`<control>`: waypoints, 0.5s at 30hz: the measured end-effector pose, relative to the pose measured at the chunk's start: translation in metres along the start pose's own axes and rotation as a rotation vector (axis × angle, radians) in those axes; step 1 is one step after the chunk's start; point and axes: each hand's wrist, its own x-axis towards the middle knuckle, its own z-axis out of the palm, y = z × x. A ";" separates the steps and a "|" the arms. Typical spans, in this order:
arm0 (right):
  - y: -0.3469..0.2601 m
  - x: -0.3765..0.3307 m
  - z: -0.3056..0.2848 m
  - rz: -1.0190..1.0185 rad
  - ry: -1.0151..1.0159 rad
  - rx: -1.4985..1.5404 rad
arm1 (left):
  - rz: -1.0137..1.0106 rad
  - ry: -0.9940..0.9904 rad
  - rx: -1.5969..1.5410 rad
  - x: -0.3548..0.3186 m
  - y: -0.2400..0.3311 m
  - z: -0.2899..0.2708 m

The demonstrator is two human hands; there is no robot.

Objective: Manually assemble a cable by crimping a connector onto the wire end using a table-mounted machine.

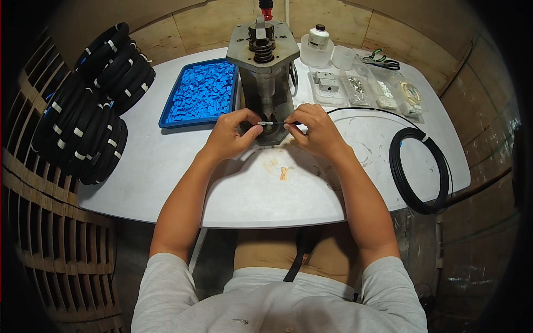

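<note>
At the foot of a grey metal press (265, 83), my two hands face each other across its lower jaw. My left hand (234, 132) pinches a small silvery connector (266, 123) between thumb and forefinger. From the other side my right hand (317, 130) grips a thin black cable (282, 123), its end lined up with the connector. Whether the cable end sits inside the connector is too small to tell. The cable runs from behind my right hand to a black cable coil (395, 166) on the table's right side.
A blue tray (162, 123) full of small blue pieces lies left of the press. Stacked black coils (83, 122) stand at the far left. At the back right are a bottle (318, 38) in a tub, a bag of small metal parts (358, 91) and green-handled pliers (380, 58).
</note>
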 end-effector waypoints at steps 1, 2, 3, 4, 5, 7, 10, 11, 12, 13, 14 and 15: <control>0.000 0.000 0.000 -0.001 0.001 0.000 | 0.018 0.014 0.002 0.000 0.000 0.000; 0.000 0.000 0.000 -0.005 -0.001 -0.001 | 0.019 0.014 0.002 0.000 0.000 0.000; 0.000 0.000 0.000 -0.008 -0.002 -0.001 | 0.013 0.018 0.006 0.000 0.000 0.000; 0.000 0.000 0.000 -0.009 -0.002 -0.001 | 0.007 0.022 0.009 0.000 0.000 0.000; 0.000 0.000 0.000 -0.009 -0.008 -0.003 | 0.007 0.022 0.009 0.000 0.000 -0.001; 0.000 0.000 -0.001 -0.010 -0.014 -0.005 | 0.019 0.029 0.017 0.000 0.000 -0.001; -0.001 0.000 0.000 -0.007 -0.019 -0.002 | 0.025 0.025 0.018 0.000 -0.003 -0.001; -0.001 0.000 0.000 -0.010 -0.017 -0.008 | 0.025 0.025 0.017 0.000 -0.003 -0.001; -0.001 0.000 0.000 -0.013 -0.015 -0.014 | 0.018 0.021 0.017 0.000 -0.003 -0.001; 0.000 0.000 0.000 -0.013 -0.015 -0.014 | 0.011 0.018 0.016 0.000 -0.002 -0.001; 0.000 0.000 0.000 -0.009 -0.018 -0.010 | 0.011 0.018 0.016 0.000 -0.002 -0.001; 0.001 0.000 0.000 -0.006 -0.020 -0.007 | 0.000 0.012 0.012 0.001 -0.002 -0.001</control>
